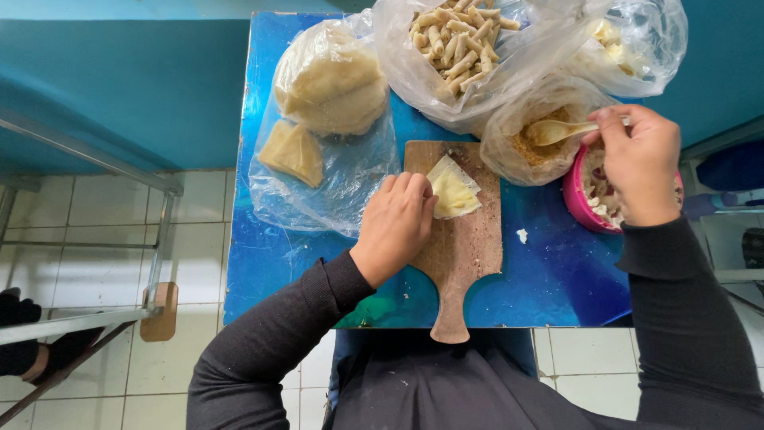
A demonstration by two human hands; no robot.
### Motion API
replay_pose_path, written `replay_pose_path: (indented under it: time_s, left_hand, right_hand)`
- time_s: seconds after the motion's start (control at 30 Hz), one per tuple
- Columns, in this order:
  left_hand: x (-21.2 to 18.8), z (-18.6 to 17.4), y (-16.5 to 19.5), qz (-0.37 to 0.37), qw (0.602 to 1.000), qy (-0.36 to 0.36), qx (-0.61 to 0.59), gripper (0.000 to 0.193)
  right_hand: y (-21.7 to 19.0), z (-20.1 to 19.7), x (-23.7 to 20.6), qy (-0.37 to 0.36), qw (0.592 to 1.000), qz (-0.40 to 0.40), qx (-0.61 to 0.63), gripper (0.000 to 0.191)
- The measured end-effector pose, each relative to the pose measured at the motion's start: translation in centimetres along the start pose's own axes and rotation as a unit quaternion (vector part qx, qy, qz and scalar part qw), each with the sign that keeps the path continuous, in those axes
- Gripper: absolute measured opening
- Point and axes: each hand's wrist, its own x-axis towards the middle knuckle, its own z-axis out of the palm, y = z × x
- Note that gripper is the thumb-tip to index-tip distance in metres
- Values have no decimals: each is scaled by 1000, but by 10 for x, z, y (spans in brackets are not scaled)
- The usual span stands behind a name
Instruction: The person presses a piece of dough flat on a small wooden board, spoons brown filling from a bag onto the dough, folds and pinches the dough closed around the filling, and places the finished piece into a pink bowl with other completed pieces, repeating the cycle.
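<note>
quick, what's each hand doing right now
Left hand: fingers curled, pressing on the folded dough piece on the wooden board.
Right hand: closed on a wooden spoon over the bagged filling.

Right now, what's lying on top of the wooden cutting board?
On the wooden cutting board lies a pale folded dough sheet. The left hand presses its edge, covering part of it and of the board beneath.
</note>
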Motion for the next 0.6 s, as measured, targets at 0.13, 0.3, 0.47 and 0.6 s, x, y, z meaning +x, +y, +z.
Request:
replay_pose_path:
  time_s: [0.13,0.3,0.47,0.6]
  left_hand:
    - [0,-2,0,-4,999,-6,-37,20]
    - [0,-4,0,14,999,7,-48,24]
    - [0,-5,0,6,999,-3,-49,23]
    - [0,-6,1,3,999,-7,-50,21]
  right_hand:
    - [-3,-9,-6,-16,995,-28,90,18]
    - [-18,-4,-28,-40,984,11,174,16]
    - [-33,29,-60,-88,984,3,152,18]
    - [-48,48,-77,-117,988,-89,49,18]
